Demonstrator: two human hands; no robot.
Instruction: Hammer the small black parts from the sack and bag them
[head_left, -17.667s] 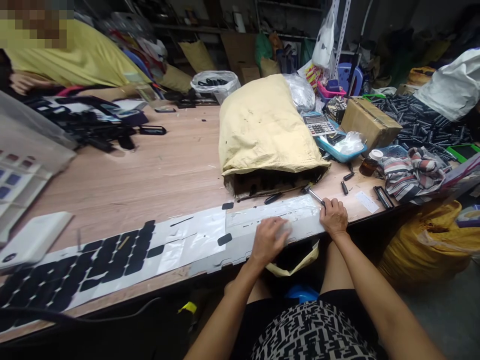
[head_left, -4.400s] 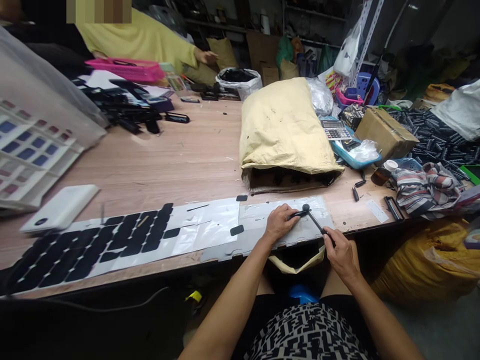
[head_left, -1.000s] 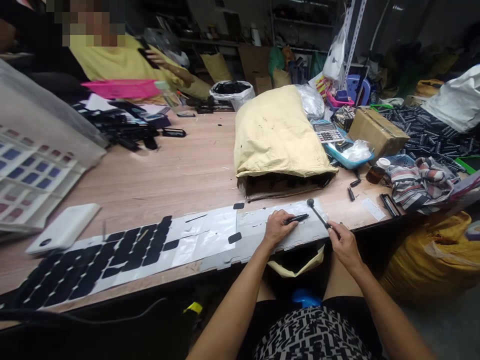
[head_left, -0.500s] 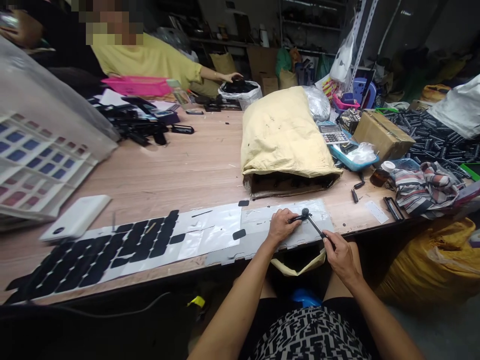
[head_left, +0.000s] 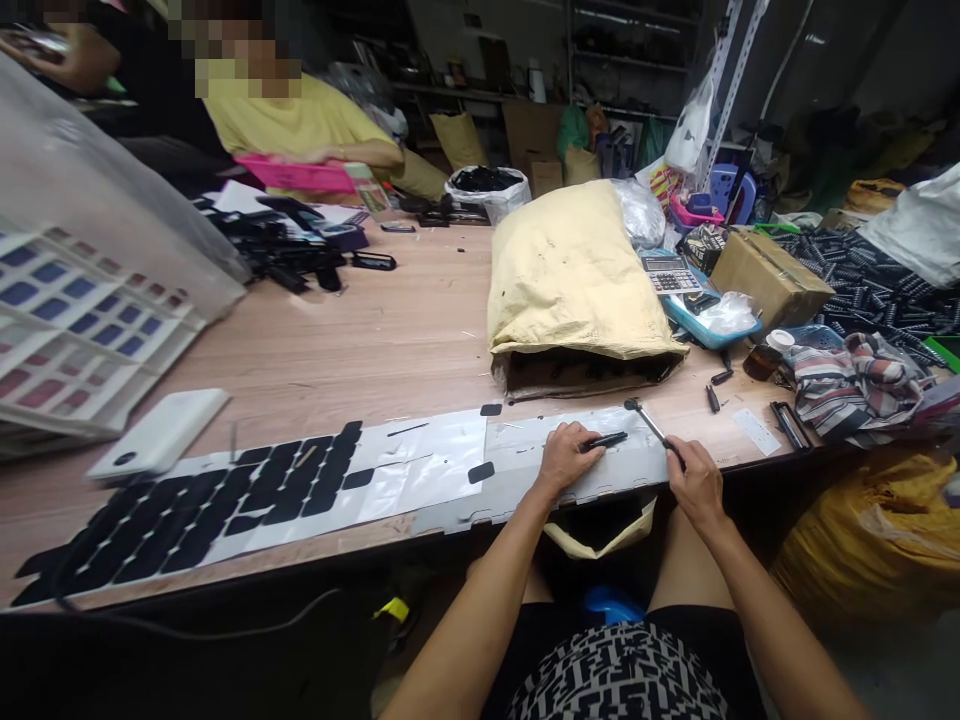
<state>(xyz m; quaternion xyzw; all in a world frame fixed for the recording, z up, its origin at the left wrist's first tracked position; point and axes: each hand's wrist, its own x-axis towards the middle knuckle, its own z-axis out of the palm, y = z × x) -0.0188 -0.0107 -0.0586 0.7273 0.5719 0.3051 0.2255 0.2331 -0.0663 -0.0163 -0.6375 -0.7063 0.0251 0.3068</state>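
Note:
My left hand (head_left: 564,455) is closed around a slim black piece (head_left: 606,440), which lies low over a grey board (head_left: 517,470) at the table's front edge. In my right hand (head_left: 696,483) is a small hammer (head_left: 654,424), gripped by its dark handle. Its dark round head rests at or just above the far side of the board, apart from the black piece. Just behind both hands lies a big cream sack (head_left: 581,270), its mouth facing me and dark pieces inside. An opened cream bag (head_left: 600,540) hangs below the table edge, between my legs.
White sheets with rows of black rounded patches (head_left: 292,470) lie to the left, near a white box (head_left: 161,430) and a white crate (head_left: 90,340). A blue tray (head_left: 709,325), carton (head_left: 769,275) and bottle (head_left: 766,355) stand right. A co-worker in yellow (head_left: 292,110) sits opposite.
The hammer has swung away from the black piece, up and to the right, with my right hand. My left hand keeps its place. The co-worker's arm has drawn back from the white bag.

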